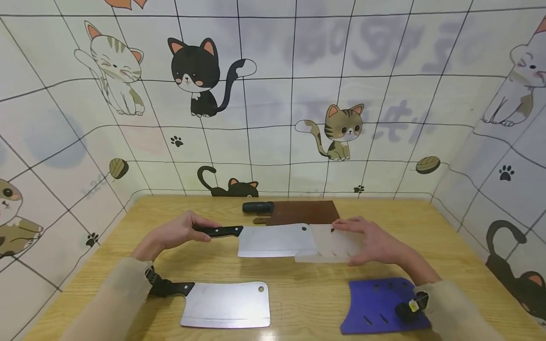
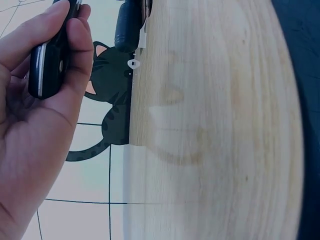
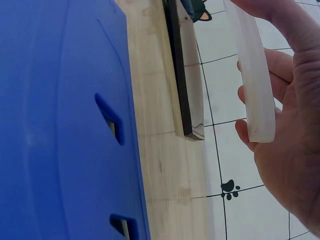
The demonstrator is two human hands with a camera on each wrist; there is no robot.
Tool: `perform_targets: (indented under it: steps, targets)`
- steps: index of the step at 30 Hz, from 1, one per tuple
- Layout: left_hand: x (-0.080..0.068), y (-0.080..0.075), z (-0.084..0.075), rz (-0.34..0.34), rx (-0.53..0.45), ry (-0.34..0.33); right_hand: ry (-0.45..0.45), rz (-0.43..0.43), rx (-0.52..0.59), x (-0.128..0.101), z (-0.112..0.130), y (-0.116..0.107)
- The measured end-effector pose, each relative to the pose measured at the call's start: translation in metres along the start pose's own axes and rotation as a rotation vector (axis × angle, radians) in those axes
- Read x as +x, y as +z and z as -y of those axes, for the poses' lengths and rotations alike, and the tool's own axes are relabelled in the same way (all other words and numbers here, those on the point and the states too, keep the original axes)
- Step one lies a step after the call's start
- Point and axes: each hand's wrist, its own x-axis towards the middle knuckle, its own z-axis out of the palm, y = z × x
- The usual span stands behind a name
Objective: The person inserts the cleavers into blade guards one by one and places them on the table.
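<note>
From my remote seat I see my left hand [image 1: 177, 233] with its grip clenched round the black handle [image 1: 218, 231] of a cleaver [image 1: 275, 240], which it holds level above the wooden desk [image 1: 298, 293]; the left wrist view shows thumb and fingers [image 2: 75, 55] wrapped round that handle. My right hand [image 1: 371, 241] has its grip grasping a translucent white blade sheath [image 1: 330, 244], thumb on the far edge and fingers along the near edge, and the tip end of the cleaver's blade sits inside the sheath's open mouth, so the two overlap. The right wrist view shows the sheath [image 3: 255, 80] edge-on between my fingers [image 3: 295, 30], raised off the desk. Taking the held cleaver as my landmark: just behind it, toward the wall, lies a brown sheath [image 1: 303, 212] with a black handle [image 1: 258, 207] sticking out on its left. In front of it and to the left, a second cleaver [image 1: 226, 305] lies flat on the desk, bare, its black handle partly under my left sleeve [image 1: 115, 303]. In front and to the right lies a blue sheath [image 1: 377, 305] with slots, flat on the desk, beside my right sleeve [image 1: 452, 308]. Behind it all stands a tiled wall [image 1: 273, 94] with cartoon cats.
</note>
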Motion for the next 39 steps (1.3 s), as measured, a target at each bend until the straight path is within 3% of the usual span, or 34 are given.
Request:
perform_targets:
  steps: [11,20,28,33,39]
  targets:
    - [-0.0006,0.0014,0.001,0.039,0.047,0.018,0.014,0.014,0.02,0.001,-0.0051,0.0032]
    - [0.0009,-0.0013,-0.0038,0.071,0.012,0.039,0.042,0.017,0.077,-0.0017,-0.0013,-0.0025]
    - [0.004,-0.0006,-0.007,0.063,0.029,0.038,0.042,-0.012,0.069,0.0003,-0.0076,0.0002]
    - [0.005,-0.0011,-0.0058,0.07,0.015,0.029,0.035,0.009,0.117,0.0022,-0.0066,0.0033]
    - [0.0041,0.0012,-0.0039,0.029,0.012,0.015,0.011,0.014,0.11,0.005,-0.0009,0.0047]
